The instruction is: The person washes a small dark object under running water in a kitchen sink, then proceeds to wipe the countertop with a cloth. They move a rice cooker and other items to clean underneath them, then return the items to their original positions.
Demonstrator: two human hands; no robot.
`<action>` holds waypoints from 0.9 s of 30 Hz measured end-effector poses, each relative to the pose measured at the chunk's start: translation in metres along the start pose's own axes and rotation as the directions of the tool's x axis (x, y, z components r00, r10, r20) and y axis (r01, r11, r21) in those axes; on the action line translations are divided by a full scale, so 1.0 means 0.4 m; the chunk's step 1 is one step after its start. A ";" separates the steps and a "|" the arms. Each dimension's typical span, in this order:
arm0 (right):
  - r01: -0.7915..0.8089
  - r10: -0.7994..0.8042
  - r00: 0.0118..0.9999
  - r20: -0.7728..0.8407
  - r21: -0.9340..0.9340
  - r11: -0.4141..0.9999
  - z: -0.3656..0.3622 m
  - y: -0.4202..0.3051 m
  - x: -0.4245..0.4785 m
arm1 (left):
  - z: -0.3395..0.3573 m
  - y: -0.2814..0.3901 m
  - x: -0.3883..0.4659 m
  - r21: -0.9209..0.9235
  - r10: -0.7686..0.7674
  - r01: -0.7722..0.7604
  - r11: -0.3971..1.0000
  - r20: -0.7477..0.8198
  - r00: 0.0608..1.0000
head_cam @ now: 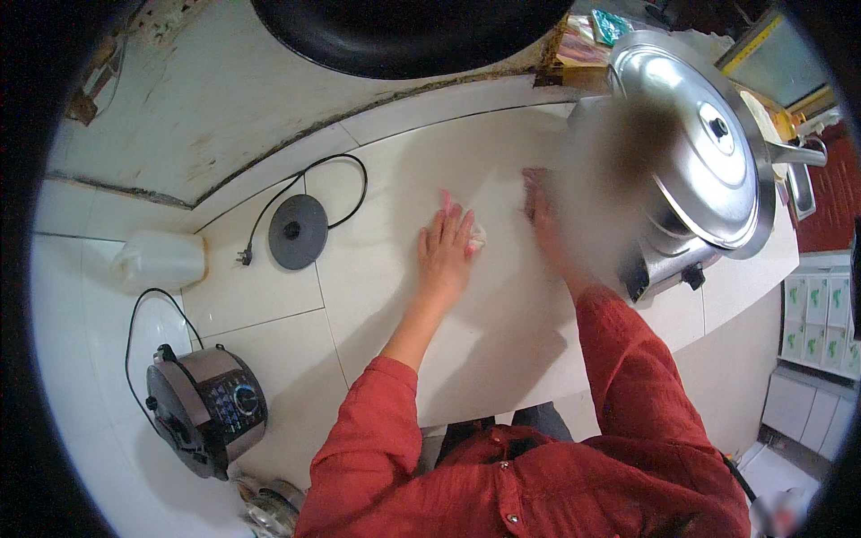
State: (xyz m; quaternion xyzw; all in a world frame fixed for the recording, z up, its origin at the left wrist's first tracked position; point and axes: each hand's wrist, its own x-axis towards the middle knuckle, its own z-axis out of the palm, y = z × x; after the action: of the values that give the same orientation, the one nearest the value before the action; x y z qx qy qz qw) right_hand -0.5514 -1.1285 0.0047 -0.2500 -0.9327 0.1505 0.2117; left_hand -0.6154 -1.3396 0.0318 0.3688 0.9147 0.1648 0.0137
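Observation:
My left hand point(444, 255) lies palm down on the pale tiled counter point(377, 282). Beneath its fingers is a crumpled pink-and-white cloth point(477, 235), part of it covered by the hand. My right hand point(543, 215) reaches over the counter beside the gas stove point(646, 269). A hazy blur covers part of that hand, and I cannot make out its grip. Its far end shows as a dark reddish patch. On the stove sits a wide steel wok point(763, 202) with a domed metal lid point(693, 141).
A round grey electric heating base point(298, 232) with its cord and plug lies at left. Farther left are a translucent plastic jug point(165, 259) and an electric pressure cooker point(208, 410). A large black pan point(417, 40) juts in at the top. The counter's front edge point(498, 413) runs before me.

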 end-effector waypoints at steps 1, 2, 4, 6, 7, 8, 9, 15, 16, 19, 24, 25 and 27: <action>0.045 -0.045 0.999 -0.003 0.031 0.999 0.015 -0.016 0.016 | -0.001 -0.001 -0.002 -0.003 -0.007 0.007 1.000 0.016 1.000; 0.103 -0.104 0.995 0.004 0.063 0.993 0.022 -0.030 0.016 | -0.001 0.003 0.000 -0.001 -0.001 0.001 1.000 0.013 1.000; 0.315 -0.331 0.932 0.147 0.121 0.941 0.003 -0.074 -0.042 | 0.004 -0.013 -0.007 0.008 -0.007 0.007 1.000 0.006 1.000; 0.463 -0.469 0.822 0.323 0.099 0.881 -0.094 -0.108 -0.159 | 0.001 -0.027 -0.018 -0.004 -0.017 0.017 1.000 -0.009 1.000; 0.499 -0.500 0.783 0.370 0.107 0.860 -0.129 -0.095 -0.182 | -0.002 -0.029 -0.023 -0.010 -0.024 0.024 1.000 -0.015 1.000; 0.302 -0.334 0.827 0.452 0.145 0.942 -0.149 -0.092 -0.163 | -0.004 -0.035 -0.027 -0.001 -0.028 0.028 1.000 -0.011 1.000; 0.086 -0.158 0.828 0.538 0.156 0.984 -0.171 -0.088 -0.143 | -0.007 -0.035 -0.029 0.006 -0.028 0.028 1.000 -0.005 1.000; 0.034 -0.026 0.995 0.099 -0.076 0.997 -0.025 0.005 0.101 | -0.010 -0.008 -0.013 -0.093 0.021 -0.027 0.995 -0.065 0.998; 0.028 -0.020 0.986 0.164 -0.044 0.999 -0.024 -0.040 0.138 | -0.009 -0.013 -0.020 -0.105 0.011 -0.019 0.994 -0.079 0.997; 0.048 -0.100 0.866 0.490 0.118 0.992 -0.010 -0.055 0.071 | -0.013 -0.009 -0.016 -0.167 -0.005 -0.013 0.986 -0.107 0.994; 0.582 -0.543 0.597 0.591 0.147 0.800 -0.165 -0.087 -0.218 | -0.032 -0.064 -0.105 -0.121 -0.248 0.230 0.966 -0.153 0.957; 0.572 -0.517 0.654 0.553 0.086 0.816 -0.164 -0.083 -0.200 | -0.032 -0.073 -0.123 -0.111 -0.288 0.273 0.956 -0.156 0.945; 0.541 -0.478 0.744 0.467 -0.001 0.841 -0.132 -0.065 -0.152 | -0.019 -0.067 -0.178 -0.052 -0.346 0.342 0.938 -0.178 0.921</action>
State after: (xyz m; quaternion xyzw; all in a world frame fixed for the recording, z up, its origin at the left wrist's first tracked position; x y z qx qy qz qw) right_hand -0.4894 -1.1731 0.0409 0.0428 -0.9962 0.0762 0.0060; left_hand -0.5827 -1.4081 0.0237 0.1855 0.9607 0.2026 -0.0389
